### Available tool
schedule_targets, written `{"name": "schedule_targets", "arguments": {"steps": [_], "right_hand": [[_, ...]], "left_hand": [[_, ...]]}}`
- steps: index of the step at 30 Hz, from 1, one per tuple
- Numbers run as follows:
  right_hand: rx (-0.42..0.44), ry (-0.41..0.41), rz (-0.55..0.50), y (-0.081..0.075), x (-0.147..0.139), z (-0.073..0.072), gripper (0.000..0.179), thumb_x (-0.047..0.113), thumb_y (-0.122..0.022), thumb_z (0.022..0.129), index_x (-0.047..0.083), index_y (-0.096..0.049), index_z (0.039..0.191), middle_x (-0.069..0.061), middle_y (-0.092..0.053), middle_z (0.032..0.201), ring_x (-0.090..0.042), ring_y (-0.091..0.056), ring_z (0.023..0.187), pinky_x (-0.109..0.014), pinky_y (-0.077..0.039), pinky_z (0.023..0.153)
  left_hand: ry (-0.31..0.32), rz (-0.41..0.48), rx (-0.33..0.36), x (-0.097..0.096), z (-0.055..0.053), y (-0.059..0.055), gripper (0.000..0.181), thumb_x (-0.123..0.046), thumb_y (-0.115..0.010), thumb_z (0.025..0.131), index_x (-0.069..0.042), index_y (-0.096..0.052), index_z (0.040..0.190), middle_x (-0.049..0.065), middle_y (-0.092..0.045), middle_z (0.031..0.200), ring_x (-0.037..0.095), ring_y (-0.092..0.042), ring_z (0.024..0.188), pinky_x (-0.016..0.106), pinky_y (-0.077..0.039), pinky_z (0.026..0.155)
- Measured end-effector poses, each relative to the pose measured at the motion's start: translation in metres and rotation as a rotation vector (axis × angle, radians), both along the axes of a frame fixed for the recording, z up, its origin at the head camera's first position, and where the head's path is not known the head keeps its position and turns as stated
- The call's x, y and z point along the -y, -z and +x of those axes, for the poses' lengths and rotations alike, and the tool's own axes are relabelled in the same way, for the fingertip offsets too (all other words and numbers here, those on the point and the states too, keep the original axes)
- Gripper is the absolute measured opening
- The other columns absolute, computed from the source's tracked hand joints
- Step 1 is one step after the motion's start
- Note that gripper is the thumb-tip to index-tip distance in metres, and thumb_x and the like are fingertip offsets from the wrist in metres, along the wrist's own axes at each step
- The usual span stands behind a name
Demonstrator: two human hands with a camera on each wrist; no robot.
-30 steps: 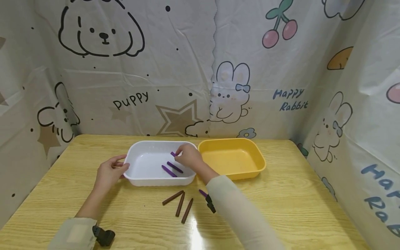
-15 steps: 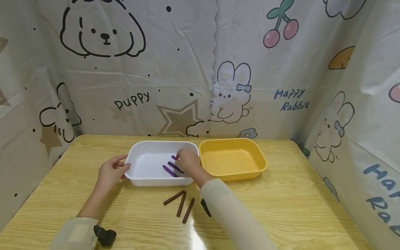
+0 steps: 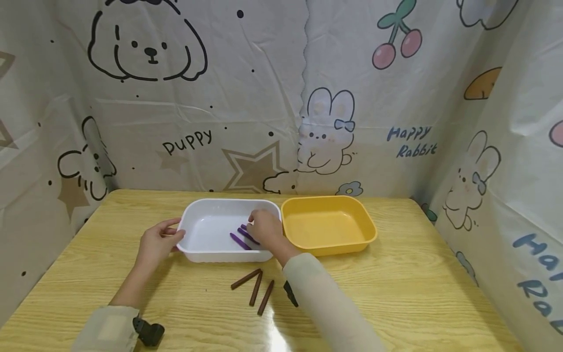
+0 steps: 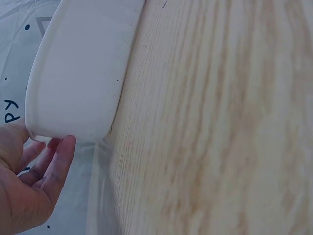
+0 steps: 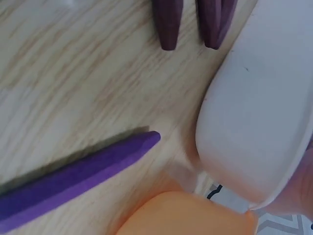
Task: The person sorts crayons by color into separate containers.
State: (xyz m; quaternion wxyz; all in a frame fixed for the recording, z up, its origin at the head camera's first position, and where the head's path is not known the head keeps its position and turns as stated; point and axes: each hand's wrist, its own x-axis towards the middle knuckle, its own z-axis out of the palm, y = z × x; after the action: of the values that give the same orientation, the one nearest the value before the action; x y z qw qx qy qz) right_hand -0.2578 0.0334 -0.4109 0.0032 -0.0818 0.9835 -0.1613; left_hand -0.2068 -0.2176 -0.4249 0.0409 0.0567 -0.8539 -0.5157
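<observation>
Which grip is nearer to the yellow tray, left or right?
Right. The right grip is inside the white tray, beside the yellow tray; the left grip holds the white tray's left end.

On the head feed I observed even, moderate light, a white glare patch on the table [image 3: 418,293] at bottom centre, and shaded corners in the curtain [image 3: 264,102]. The left wrist feed rendered the table pale and soft. On the right wrist feed I noted a dark shadow along the purple crayon [image 5: 83,176].
</observation>
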Motion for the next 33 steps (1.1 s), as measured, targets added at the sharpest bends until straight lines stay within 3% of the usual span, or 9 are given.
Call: {"name": "schedule_targets", "arguments": {"steps": [9,14,27,33], "right_hand": [[0.01,-0.045,-0.192,-0.02,-0.01,0.004,0.016,0.024,-0.063,0.086,0.012,-0.07,0.095,-0.001,-0.065,0.078,-0.01,-0.051,0.063,-0.021,-0.042,0.053],[0.008,-0.085,-0.293,-0.03,-0.018,0.008,0.017,0.022,-0.064,0.085,0.009,-0.071,0.093,-0.005,-0.066,0.081,-0.013,-0.053,0.067,-0.021,-0.044,0.057],[0.066,-0.118,-0.408,-0.042,-0.042,0.033,0.017,0.023,-0.065,0.086,0.009,-0.069,0.095,-0.006,-0.063,0.081,-0.014,-0.051,0.068,-0.022,-0.044,0.056],[0.045,-0.125,-0.433,-0.044,-0.062,0.045,0.015,0.023,-0.066,0.085,0.01,-0.069,0.094,-0.005,-0.063,0.082,-0.014,-0.05,0.069,-0.022,-0.043,0.054]], "left_hand": [[0.002,-0.011,-0.002,0.0,-0.001,0.001,0.048,-0.016,-0.062,0.09,0.002,-0.049,0.132,0.027,-0.059,0.111,-0.001,-0.058,0.071,0.02,-0.057,0.06],[0.0,-0.024,-0.005,0.001,-0.001,0.001,0.048,-0.016,-0.062,0.09,0.002,-0.049,0.132,0.027,-0.059,0.111,0.0,-0.057,0.071,0.02,-0.058,0.06],[0.0,-0.019,-0.001,-0.001,0.001,0.0,0.048,-0.016,-0.062,0.09,0.003,-0.049,0.131,0.027,-0.058,0.111,0.0,-0.057,0.071,0.024,-0.059,0.064],[-0.004,-0.023,0.004,-0.001,0.001,0.0,0.048,-0.017,-0.062,0.09,0.003,-0.049,0.132,0.027,-0.058,0.111,0.0,-0.057,0.072,0.025,-0.059,0.064]]}}
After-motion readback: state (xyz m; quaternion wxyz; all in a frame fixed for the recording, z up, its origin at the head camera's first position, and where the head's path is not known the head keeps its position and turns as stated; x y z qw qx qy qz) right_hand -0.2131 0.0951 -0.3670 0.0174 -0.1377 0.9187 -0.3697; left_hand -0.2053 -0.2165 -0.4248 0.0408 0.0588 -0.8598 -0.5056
